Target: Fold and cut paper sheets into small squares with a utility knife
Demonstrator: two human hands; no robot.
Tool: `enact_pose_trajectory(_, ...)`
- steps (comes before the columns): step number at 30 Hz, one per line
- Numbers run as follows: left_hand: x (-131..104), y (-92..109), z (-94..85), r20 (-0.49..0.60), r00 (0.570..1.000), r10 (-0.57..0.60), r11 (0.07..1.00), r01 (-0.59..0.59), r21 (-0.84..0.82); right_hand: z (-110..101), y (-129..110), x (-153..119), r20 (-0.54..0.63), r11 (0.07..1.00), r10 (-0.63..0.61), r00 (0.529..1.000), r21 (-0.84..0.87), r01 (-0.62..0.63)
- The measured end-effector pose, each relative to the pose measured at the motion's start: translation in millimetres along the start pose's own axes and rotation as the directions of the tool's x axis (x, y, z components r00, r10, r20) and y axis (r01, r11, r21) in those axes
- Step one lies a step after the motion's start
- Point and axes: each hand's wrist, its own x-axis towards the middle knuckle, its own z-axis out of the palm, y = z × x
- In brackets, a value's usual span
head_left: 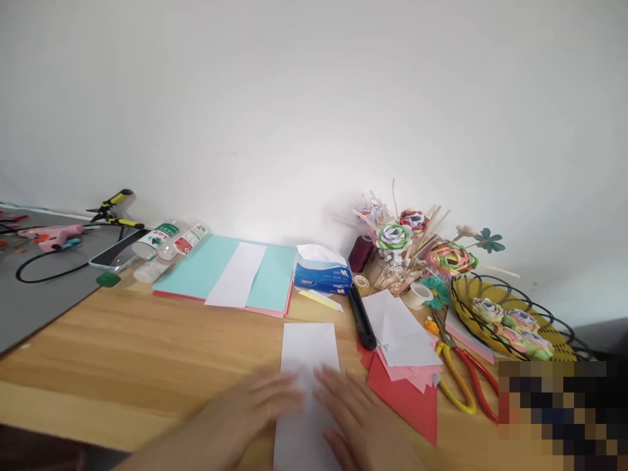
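Note:
A long white paper strip (309,343) lies lengthwise on the wooden table, running toward the near edge. On its left side, my left hand (255,405) rests with the fingers extended, blurred by motion. My right hand (360,418) lies over the strip's right part, fingers spread. Neither hand grips anything visible. The strip's near end runs out of the picture. Right of it are a black cutter (362,320) and a pile of white (400,330), pink and red (409,399) paper pieces.
Behind are turquoise sheets (191,268) with another white strip (235,275), plastic bottles (184,242) and a blue tissue pack (321,275). Paper flowers (394,237), scissors (454,373) and a yellow basket (473,288) stand at the right. A pink glue gun (52,237) and pliers (115,209) lie left.

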Motion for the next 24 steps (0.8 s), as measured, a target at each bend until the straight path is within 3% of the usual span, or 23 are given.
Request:
enact_pose_trajectory(1, 7.9, -2.2, 3.5, 0.101, 0.994, 0.051, 0.999, -0.049, -0.021, -3.0, 0.1, 8.4, 0.126, 1.000, 0.008, 0.992, -0.011, -0.007)
enact_pose_trajectory(2, 13.8, -3.9, 7.8, 0.278, 0.956, 0.098, 0.995, -0.097, -0.015, -5.7, -0.2, 14.5, 0.225, 0.999, 0.032, 0.974, -0.025, -0.027)
enact_pose_trajectory(4, 18.0, -5.3, 16.2, 0.499, 0.855, 0.138, 0.989, -0.143, -0.029, -10.1, -0.9, 18.9, 0.356, 0.999, 0.040, 0.934, 0.012, -0.047)
enact_pose_trajectory(6, 11.7, -4.8, 22.2, 0.613, 0.777, 0.139, 0.987, -0.161, -0.020, -14.0, -1.6, 13.9, 0.435, 0.994, -0.011, 0.900, 0.102, -0.038)
enact_pose_trajectory(8, -0.9, -3.4, 26.3, 0.632, 0.768, 0.106, 0.987, -0.160, 0.029, -16.9, -2.7, 3.8, 0.484, 0.979, -0.076, 0.872, 0.200, -0.025)
enact_pose_trajectory(9, -7.7, -2.9, 28.5, 0.613, 0.784, 0.093, 0.986, -0.159, 0.054, -17.5, -3.7, -1.6, 0.500, 0.972, -0.102, 0.860, 0.235, -0.021)
enact_pose_trajectory(11, -19.5, -2.7, 34.4, 0.507, 0.857, 0.091, 0.981, -0.165, 0.102, -15.7, -6.7, -11.2, 0.504, 0.970, -0.122, 0.855, 0.245, -0.006)
enact_pose_trajectory(13, -26.6, -3.1, 41.8, 0.345, 0.930, 0.127, 0.972, -0.186, 0.141, -9.9, -11.1, -18.5, 0.432, 0.987, -0.097, 0.897, 0.155, 0.033)
enact_pose_trajectory(15, -28.7, -3.1, 48.7, 0.160, 0.977, 0.142, 0.969, -0.170, 0.180, -2.9, -16.1, -23.3, 0.289, 0.997, -0.071, 0.955, 0.039, 0.062)
enact_pose_trajectory(17, -26.8, -1.5, 52.4, 0.015, 0.994, 0.107, 0.980, -0.108, 0.166, 2.4, -21.0, -26.0, 0.155, 0.998, -0.050, 0.987, 0.050, 0.043)
enact_pose_trajectory(20, -19.4, 2.8, 51.1, -0.098, 0.995, 0.012, 1.000, -0.011, 0.014, 7.0, -27.9, -26.3, 0.030, 0.954, 0.101, 0.994, 0.282, -0.105)
enact_pose_trajectory(22, -13.3, 5.9, 48.7, -0.134, 0.986, -0.102, 0.991, 0.088, -0.105, 11.6, -32.6, -24.5, -0.023, 0.868, 0.347, 0.938, 0.386, -0.312)
enact_pose_trajectory(24, -7.5, 9.2, 48.4, -0.143, 0.951, -0.275, 0.953, 0.251, -0.170, 18.9, -36.9, -21.4, -0.044, 0.750, 0.582, 0.812, 0.414, -0.516)
